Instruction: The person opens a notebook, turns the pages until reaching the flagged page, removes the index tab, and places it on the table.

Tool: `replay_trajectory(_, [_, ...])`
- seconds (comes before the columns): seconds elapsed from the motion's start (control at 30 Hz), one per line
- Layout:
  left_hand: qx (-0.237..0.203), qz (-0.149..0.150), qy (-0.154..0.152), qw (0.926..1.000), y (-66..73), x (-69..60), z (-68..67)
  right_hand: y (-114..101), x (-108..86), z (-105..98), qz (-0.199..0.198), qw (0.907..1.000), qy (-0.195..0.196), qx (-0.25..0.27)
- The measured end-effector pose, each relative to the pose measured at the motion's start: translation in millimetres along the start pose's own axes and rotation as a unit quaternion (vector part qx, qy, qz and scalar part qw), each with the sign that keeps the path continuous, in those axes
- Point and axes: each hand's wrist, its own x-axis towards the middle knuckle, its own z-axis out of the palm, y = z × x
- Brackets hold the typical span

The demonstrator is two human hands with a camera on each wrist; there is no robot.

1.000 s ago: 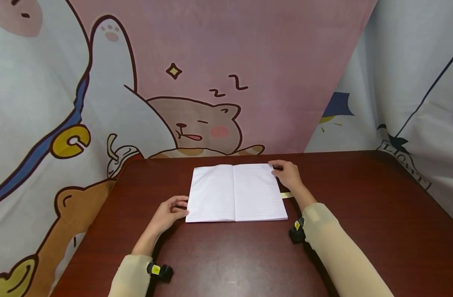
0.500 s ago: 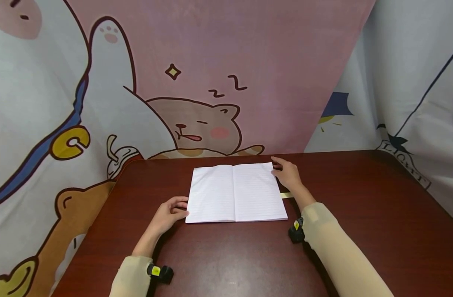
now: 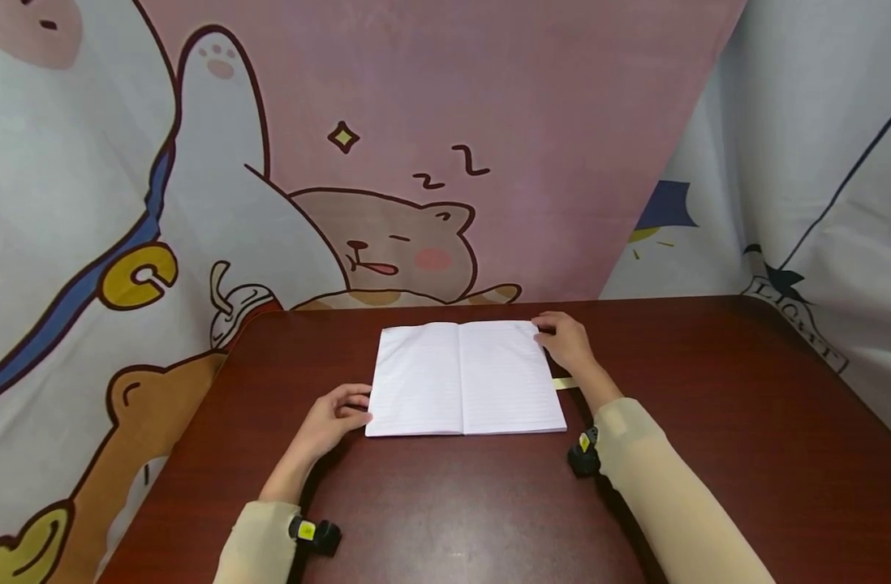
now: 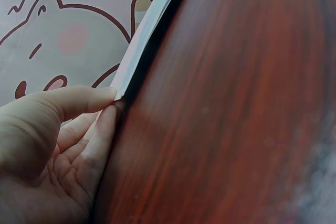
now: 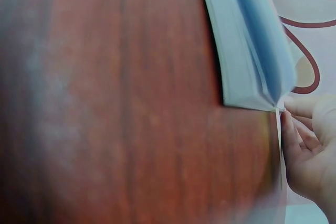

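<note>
An open notebook [image 3: 416, 381] with faintly lined white pages lies flat on a dark red-brown table [image 3: 445, 495]. My left hand [image 3: 334, 420] is at its left edge near the lower corner. In the left wrist view, that hand [image 4: 68, 140] pinches the notebook's corner [image 4: 126, 77], thumb on top and a finger below. My right hand [image 3: 568, 345] is at the upper right corner. In the right wrist view, its fingers [image 5: 302, 108] pinch the corner of the page, and the leaves of the notebook [image 5: 241, 61] fan slightly apart there.
A narrow pale-yellow ribbon or strip [image 3: 565, 384] sticks out from the notebook's right side, under the right forearm. A cartoon-printed cloth [image 3: 548, 146] hangs behind the table and at the sides. Black wrist cameras [image 3: 317, 535] sit at both cuffs.
My right fingers rose slightly off the notebook's upper right corner half a second ago and are back down on it now. The left hand and the notebook stay in place.
</note>
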Motion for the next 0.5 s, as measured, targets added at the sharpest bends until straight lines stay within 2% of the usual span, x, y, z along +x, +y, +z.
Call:
replay_trajectory(0.2, [-0.010,0.006,-0.006,0.9999,22.2,-11.8,-2.6,0,1.7,0,0.006,0.9999,-0.006,-0.006])
replay_trajectory(0.27, [-0.014,0.011,-0.009,0.9998,25.8,-14.0,-3.0,1,3.5,1,0.008,0.9999,-0.007,-0.011])
replay_trajectory(0.33, [-0.013,0.013,-0.008,0.9998,22.0,-11.8,-2.8,1,3.9,1,0.009,0.9998,-0.008,-0.017])
replay_trajectory(0.5, [0.000,0.015,-0.006,0.9999,2.3,-1.3,-1.0,-1,2.6,1,0.006,0.9998,-0.003,-0.020])
